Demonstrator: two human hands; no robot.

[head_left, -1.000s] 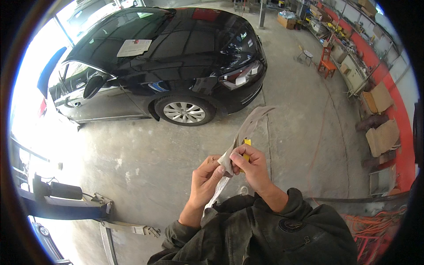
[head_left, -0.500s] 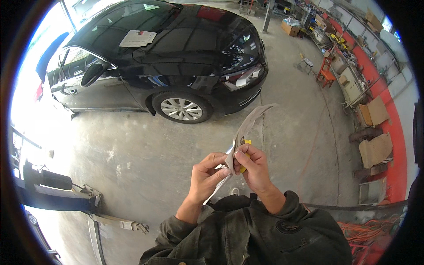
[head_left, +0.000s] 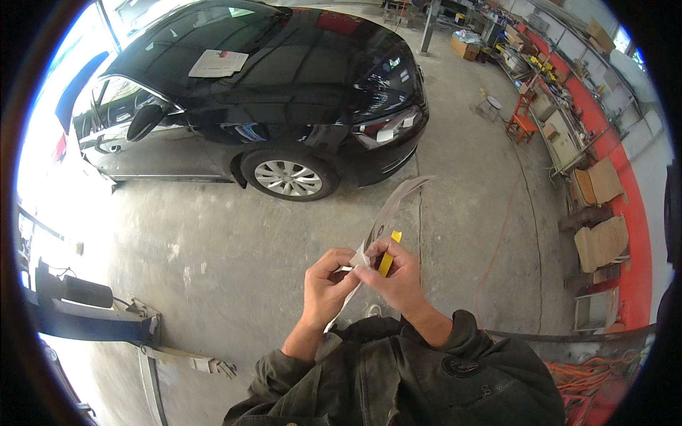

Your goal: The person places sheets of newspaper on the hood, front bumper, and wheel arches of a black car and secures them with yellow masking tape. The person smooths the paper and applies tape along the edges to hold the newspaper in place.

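A thin, pale grey sheet (head_left: 387, 211), limp like plastic film, is held out before my chest and seen almost edge-on. Its far end curls up and away to the right, and a lower part hangs below my hands. My left hand (head_left: 327, 290) pinches its near edge between thumb and fingers. On the same corner, the thumb and fingertips of my right hand (head_left: 403, 284) meet the left fingertips. A flat yellow strip (head_left: 386, 264) sticks up from behind my right fingers; whether it is loose or part of the sheet I cannot tell.
Ahead stands a black car (head_left: 284, 92) with a paper sheet (head_left: 219, 63) on its windshield side. A lift arm (head_left: 188, 358) lies low at left. Along the right wall are a cluttered workbench (head_left: 561, 131), an orange chair (head_left: 522, 124) and cardboard (head_left: 602, 243). Orange cables (head_left: 590, 376) lie at lower right.
The sheet's near corner has been turned and folded between my fingertips, and its far end has dropped slightly left. More of the yellow strip now shows. My right hand has shifted a little lower and left.
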